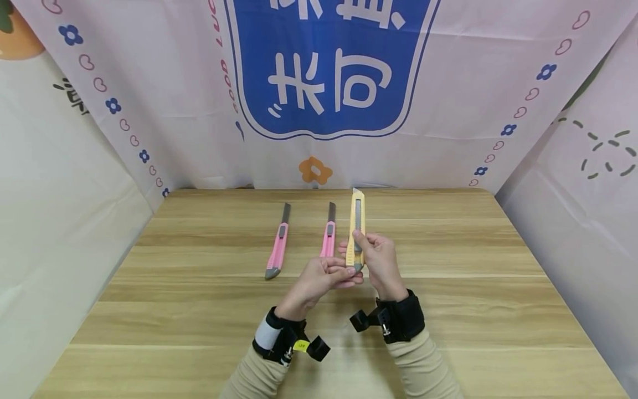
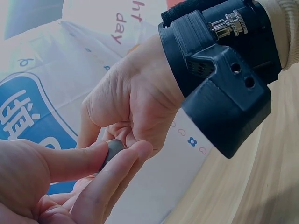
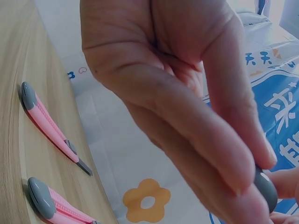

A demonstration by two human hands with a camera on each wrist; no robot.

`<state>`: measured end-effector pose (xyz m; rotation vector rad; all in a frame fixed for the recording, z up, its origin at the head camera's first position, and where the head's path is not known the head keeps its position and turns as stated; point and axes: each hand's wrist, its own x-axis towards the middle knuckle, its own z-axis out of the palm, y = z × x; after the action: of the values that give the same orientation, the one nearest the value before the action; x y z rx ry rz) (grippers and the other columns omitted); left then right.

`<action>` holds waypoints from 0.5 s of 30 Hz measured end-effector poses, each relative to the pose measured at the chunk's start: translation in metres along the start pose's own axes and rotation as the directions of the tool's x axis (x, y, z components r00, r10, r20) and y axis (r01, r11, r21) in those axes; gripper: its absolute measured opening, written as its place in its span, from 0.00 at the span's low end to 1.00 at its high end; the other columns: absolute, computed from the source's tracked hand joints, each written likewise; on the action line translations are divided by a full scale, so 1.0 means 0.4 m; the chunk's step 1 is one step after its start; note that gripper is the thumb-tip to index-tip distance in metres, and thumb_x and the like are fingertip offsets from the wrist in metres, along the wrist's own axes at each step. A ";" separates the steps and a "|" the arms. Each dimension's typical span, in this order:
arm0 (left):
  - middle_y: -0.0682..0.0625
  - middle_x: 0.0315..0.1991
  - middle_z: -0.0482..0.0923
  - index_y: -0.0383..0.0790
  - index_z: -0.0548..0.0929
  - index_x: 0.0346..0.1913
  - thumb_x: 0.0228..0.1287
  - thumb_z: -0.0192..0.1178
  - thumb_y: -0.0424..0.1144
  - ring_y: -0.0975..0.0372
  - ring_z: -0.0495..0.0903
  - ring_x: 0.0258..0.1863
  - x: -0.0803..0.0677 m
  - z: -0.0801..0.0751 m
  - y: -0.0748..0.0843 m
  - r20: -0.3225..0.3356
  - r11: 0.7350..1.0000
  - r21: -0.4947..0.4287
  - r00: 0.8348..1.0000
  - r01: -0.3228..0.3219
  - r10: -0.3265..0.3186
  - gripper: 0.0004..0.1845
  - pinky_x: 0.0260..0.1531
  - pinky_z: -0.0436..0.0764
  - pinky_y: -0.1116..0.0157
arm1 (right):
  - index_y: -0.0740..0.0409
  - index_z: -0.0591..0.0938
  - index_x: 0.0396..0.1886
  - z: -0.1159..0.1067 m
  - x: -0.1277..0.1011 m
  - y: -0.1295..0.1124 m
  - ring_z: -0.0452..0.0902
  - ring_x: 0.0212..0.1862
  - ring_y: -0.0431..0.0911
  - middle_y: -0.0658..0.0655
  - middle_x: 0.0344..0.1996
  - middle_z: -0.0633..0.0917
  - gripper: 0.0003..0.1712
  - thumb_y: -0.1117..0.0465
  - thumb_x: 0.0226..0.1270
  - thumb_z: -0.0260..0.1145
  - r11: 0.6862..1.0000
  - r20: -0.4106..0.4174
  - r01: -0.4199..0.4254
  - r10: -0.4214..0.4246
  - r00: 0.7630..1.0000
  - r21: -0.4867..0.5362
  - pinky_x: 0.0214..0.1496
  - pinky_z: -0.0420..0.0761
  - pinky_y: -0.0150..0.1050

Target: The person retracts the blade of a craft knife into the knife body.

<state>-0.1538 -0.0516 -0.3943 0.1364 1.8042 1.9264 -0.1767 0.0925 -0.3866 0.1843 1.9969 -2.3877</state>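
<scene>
A yellow box cutter (image 1: pixel 356 221) is held up over the table, tilted slightly from upright, a short blade tip showing at its far end. My right hand (image 1: pixel 381 260) grips its body from the right, thumb on the grey strip along the middle. My left hand (image 1: pixel 319 280) pinches the grey butt end (image 2: pixel 113 151) between thumb and fingers. In the right wrist view the left hand (image 3: pixel 187 107) hides most of the cutter. Left of the hands lie a pink box cutter (image 1: pixel 277 248) and a second pink box cutter (image 1: pixel 328 235), both with long grey blades showing; the left hand covers the second one's lower end.
A wood-grain table (image 1: pixel 473 310) carries everything. Printed white cloth (image 1: pixel 448 111) with a blue sign hangs along its back edge, and more cloth (image 1: pixel 60 194) hangs at both sides. Each wrist wears a black camera strap (image 1: pixel 401 318).
</scene>
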 end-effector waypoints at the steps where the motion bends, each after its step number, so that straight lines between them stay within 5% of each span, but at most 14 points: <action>1: 0.31 0.46 0.84 0.23 0.79 0.51 0.67 0.55 0.29 0.69 0.87 0.34 0.001 0.000 -0.001 0.002 1.000 0.000 1.000 -0.004 0.004 0.13 0.44 0.86 0.70 | 0.78 0.79 0.46 0.000 0.000 0.000 0.89 0.32 0.45 0.48 0.20 0.89 0.18 0.62 0.72 0.57 1.000 -0.006 -0.001 0.001 1.000 -0.005 0.39 0.86 0.28; 15: 0.31 0.47 0.84 0.24 0.78 0.52 0.68 0.56 0.30 0.69 0.88 0.35 -0.004 -0.005 0.001 -0.007 1.000 -0.018 1.000 0.018 -0.018 0.14 0.51 0.85 0.65 | 0.76 0.80 0.48 0.000 -0.001 -0.001 0.86 0.32 0.36 0.60 0.29 0.91 0.18 0.62 0.71 0.58 0.997 -0.014 -0.018 0.017 1.000 -0.072 0.39 0.83 0.26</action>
<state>-0.1534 -0.0540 -0.3937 0.1068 1.7868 1.9323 -0.1764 0.0926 -0.3862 0.2150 2.0744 -2.3059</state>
